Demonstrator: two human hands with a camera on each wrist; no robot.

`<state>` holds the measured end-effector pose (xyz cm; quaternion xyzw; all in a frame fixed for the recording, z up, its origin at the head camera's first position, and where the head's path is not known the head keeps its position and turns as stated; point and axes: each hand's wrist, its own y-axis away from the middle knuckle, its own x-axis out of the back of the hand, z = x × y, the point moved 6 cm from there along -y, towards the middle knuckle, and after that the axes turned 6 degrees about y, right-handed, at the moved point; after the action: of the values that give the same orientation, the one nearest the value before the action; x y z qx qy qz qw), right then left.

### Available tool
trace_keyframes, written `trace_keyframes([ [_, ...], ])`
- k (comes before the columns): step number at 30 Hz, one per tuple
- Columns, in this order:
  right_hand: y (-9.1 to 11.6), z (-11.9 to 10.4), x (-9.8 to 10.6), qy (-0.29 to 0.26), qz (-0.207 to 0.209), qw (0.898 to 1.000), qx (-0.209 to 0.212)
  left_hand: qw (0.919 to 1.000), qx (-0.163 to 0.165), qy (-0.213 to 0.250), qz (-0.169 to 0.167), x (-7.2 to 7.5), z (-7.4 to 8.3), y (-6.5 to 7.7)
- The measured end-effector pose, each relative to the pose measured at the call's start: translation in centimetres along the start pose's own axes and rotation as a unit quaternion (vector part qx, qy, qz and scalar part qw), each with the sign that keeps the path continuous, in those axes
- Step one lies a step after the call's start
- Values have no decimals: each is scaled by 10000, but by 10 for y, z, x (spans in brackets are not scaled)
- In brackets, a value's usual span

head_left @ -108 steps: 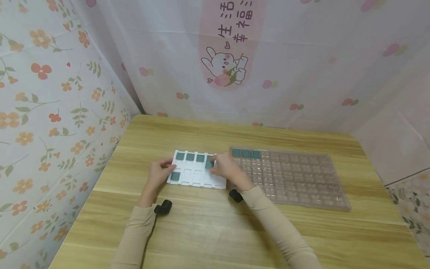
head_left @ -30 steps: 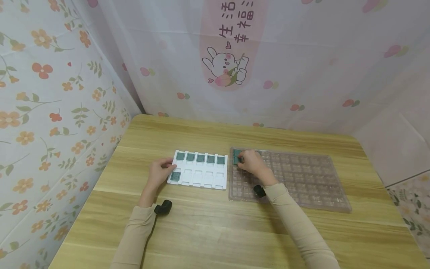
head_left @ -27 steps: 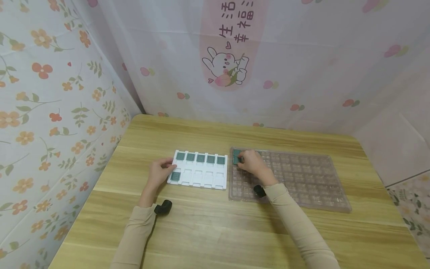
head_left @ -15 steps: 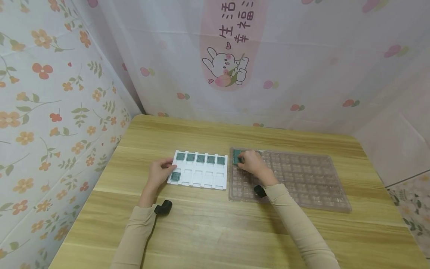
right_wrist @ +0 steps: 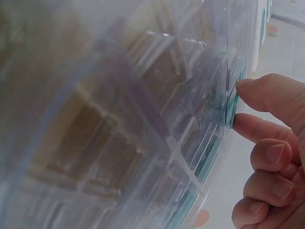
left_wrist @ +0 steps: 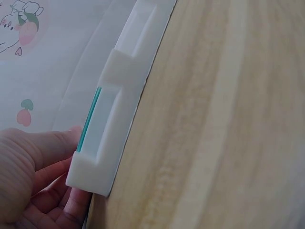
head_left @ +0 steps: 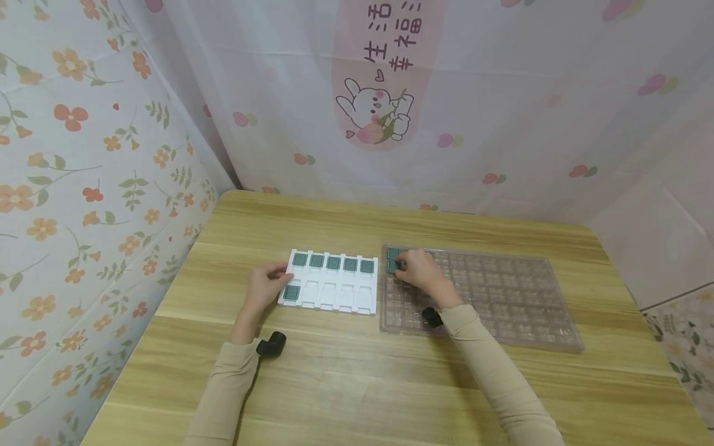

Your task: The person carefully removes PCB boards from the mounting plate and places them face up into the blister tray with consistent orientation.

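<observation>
My left hand (head_left: 263,288) holds the left end of a white slotted tray (head_left: 338,279), thumb on the edge and the other fingers lower down beside it in the left wrist view. Square green chips (head_left: 333,263) fill that tray's far row, and one more green chip (head_left: 291,292) sits at its near left corner. Over the clear plastic tray (head_left: 502,297), my right hand (head_left: 422,271) pinches a green chip (head_left: 391,267) between thumb and forefinger, at the leftmost column's second pocket. Another green chip lies just beyond it. My right hand mostly covers the rest of the far row.
Both trays lie on a wood-grain table (head_left: 334,384), with a narrow gap between them. Black wrist devices stick out at the left cuff (head_left: 272,344) and right cuff (head_left: 432,316). A printed curtain (head_left: 268,80) hangs behind, and floral cloth (head_left: 83,248) covers the left side.
Since the oldest frame, my right hand has moved right from the white tray to the clear tray's left column, where a second-row chip now shows. Over the last second, both hands have stayed nearly still.
</observation>
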<state>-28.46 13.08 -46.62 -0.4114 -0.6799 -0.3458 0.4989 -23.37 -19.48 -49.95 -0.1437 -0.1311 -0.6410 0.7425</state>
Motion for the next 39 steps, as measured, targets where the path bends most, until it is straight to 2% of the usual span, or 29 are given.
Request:
trace_keyframes([
  [16, 0, 2, -2, -21, 60, 10000, 71, 9999, -73, -86, 22, 0, 0, 0],
  [39, 0, 0, 0, 0, 113, 9999, 65, 10000, -2, -29, 9, 0, 1, -1],
])
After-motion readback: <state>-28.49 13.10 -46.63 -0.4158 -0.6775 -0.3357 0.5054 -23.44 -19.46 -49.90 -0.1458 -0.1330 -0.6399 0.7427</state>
